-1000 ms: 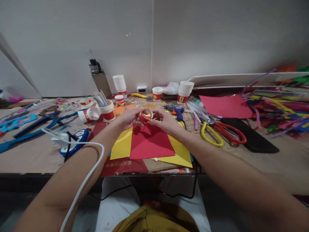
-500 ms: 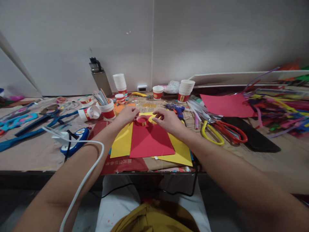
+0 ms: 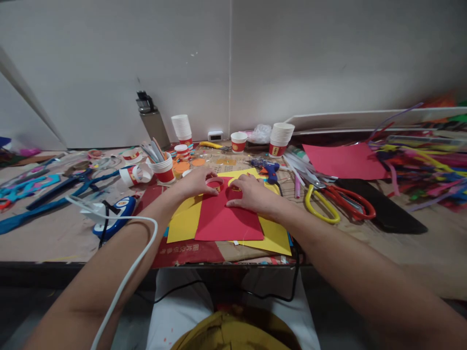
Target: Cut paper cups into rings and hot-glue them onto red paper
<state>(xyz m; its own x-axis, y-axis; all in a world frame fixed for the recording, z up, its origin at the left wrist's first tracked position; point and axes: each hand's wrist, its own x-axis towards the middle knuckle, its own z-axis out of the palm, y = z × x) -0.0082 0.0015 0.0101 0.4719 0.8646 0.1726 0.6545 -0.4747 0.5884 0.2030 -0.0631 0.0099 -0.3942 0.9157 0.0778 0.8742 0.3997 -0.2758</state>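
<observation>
A small red paper ring (image 3: 214, 183) stands on a red paper sheet (image 3: 226, 221) that lies over yellow sheets (image 3: 184, 223) at the table's front. My left hand (image 3: 195, 182) has its fingertips closed on the ring's left side. My right hand (image 3: 251, 192) rests just right of the ring, palm down, fingers spread low on the red sheet. A small curved red and yellow piece (image 3: 233, 187) shows at its fingertips; I cannot tell what it is.
A blue glue gun (image 3: 269, 170) lies behind my right hand. Yellow and red scissors (image 3: 337, 204) are to the right, with a black mat (image 3: 383, 206) and coloured strips (image 3: 423, 165). Paper cups (image 3: 162, 170), cup stacks (image 3: 280, 138) and a flask (image 3: 153, 121) stand behind. A white cable (image 3: 127, 272) crosses my left arm.
The ring was held up between both hands, then went down onto the red sheet. My right hand has let go and moved down onto the sheet; my left hand stays at the ring.
</observation>
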